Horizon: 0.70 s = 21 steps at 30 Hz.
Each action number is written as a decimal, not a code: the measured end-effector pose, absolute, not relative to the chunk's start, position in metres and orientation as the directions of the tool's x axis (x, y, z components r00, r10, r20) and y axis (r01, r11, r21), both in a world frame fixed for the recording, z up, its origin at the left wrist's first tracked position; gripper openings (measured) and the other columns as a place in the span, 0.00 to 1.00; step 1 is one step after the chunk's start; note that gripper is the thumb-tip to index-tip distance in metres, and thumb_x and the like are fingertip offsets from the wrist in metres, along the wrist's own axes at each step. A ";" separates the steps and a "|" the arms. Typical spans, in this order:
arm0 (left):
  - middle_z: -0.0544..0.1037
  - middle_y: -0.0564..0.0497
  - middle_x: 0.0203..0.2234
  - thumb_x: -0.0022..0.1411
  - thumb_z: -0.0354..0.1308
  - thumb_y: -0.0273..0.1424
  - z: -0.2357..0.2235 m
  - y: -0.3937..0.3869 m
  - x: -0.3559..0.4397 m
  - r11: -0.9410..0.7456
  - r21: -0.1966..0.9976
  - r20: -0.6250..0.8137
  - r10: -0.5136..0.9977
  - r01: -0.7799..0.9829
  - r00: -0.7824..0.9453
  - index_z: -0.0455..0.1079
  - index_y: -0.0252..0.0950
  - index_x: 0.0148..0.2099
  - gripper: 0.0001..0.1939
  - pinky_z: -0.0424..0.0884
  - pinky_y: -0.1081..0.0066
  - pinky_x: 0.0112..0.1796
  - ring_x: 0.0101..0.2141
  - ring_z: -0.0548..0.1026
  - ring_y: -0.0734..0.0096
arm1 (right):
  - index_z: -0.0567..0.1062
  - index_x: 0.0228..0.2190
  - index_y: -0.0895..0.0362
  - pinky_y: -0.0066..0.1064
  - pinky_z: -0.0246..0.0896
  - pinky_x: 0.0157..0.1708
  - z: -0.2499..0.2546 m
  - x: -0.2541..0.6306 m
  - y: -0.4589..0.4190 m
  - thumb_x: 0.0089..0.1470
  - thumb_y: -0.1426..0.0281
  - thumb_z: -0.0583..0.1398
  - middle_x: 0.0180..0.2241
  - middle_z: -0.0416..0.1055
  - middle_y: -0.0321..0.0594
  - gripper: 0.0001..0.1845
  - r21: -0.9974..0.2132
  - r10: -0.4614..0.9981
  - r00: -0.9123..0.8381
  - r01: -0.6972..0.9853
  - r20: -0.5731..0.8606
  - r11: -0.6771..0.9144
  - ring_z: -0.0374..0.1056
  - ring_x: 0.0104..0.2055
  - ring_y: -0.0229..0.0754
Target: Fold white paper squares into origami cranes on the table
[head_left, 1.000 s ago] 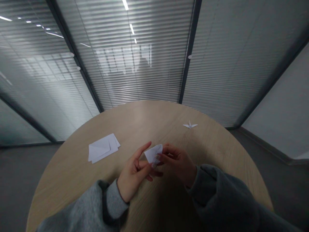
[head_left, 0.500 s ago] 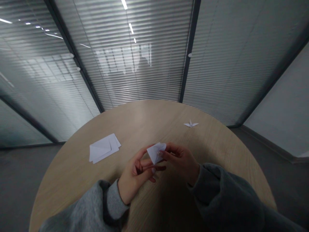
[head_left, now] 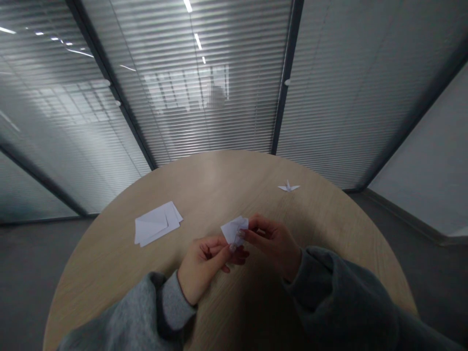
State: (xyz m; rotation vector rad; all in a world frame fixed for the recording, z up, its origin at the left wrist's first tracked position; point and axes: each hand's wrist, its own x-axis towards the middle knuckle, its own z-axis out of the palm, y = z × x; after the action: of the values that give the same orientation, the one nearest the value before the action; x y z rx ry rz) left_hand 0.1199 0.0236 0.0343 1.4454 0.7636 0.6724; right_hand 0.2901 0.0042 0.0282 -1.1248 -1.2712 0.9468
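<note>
A small folded piece of white paper [head_left: 234, 231] is pinched between my two hands above the middle of the round wooden table [head_left: 226, 180]. My left hand [head_left: 204, 263] grips its lower corner with thumb and fingertips. My right hand [head_left: 270, 243] holds its right side, fingers curled over the edge. Part of the paper is hidden behind my fingers. A finished paper crane [head_left: 288, 187] stands on the far right of the tabletop, out of reach of both hands. A small stack of white paper sheets [head_left: 157, 224] lies to the left of my hands.
The round table's edge curves close to glass partition walls [head_left: 212, 117] with slatted blinds behind it. A grey floor [head_left: 32, 273] surrounds the table. A blurred figure shows dimly through the blinds beyond the glass.
The folded paper has turned slightly and sits lower between my fingers. My left hand's fingers have closed in toward it.
</note>
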 end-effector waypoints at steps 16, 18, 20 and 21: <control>0.82 0.40 0.30 0.54 0.59 0.47 0.036 0.022 0.121 -0.004 0.997 -0.042 0.803 0.076 0.594 0.76 0.31 0.36 0.21 0.69 0.73 0.26 0.31 0.80 0.60 | 0.67 0.16 0.56 0.29 0.57 0.23 0.029 0.288 0.003 0.39 0.52 0.65 0.19 0.64 0.33 0.22 -0.982 0.975 0.114 0.025 0.190 0.188 0.60 0.23 0.36; 0.82 0.39 0.30 0.55 0.59 0.47 0.036 0.022 0.121 -0.010 0.997 -0.040 0.803 0.081 0.595 0.76 0.30 0.37 0.22 0.69 0.73 0.25 0.31 0.80 0.61 | 0.66 0.15 0.56 0.30 0.57 0.24 0.031 0.288 0.003 0.39 0.52 0.65 0.19 0.64 0.33 0.22 -0.984 0.977 0.115 0.031 0.178 0.175 0.60 0.23 0.36; 0.82 0.39 0.30 0.55 0.59 0.47 0.036 0.022 0.121 -0.017 0.997 -0.033 0.802 0.079 0.596 0.76 0.30 0.37 0.23 0.69 0.73 0.25 0.31 0.80 0.61 | 0.67 0.16 0.56 0.30 0.57 0.24 0.032 0.289 0.003 0.38 0.52 0.65 0.19 0.65 0.33 0.22 -0.986 0.980 0.111 0.036 0.164 0.161 0.61 0.23 0.36; 0.82 0.39 0.31 0.55 0.59 0.48 0.037 0.022 0.121 -0.019 0.997 -0.030 0.801 0.076 0.597 0.76 0.30 0.38 0.23 0.69 0.74 0.25 0.31 0.80 0.61 | 0.67 0.16 0.56 0.30 0.57 0.24 0.033 0.289 0.003 0.39 0.52 0.65 0.19 0.65 0.33 0.22 -0.987 0.981 0.109 0.036 0.160 0.157 0.61 0.23 0.37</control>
State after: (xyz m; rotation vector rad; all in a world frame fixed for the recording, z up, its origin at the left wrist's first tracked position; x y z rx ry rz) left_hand 0.1210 0.0221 0.0366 1.4977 0.7783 0.6813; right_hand 0.2887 0.0031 0.0329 -1.1615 -1.2177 0.9979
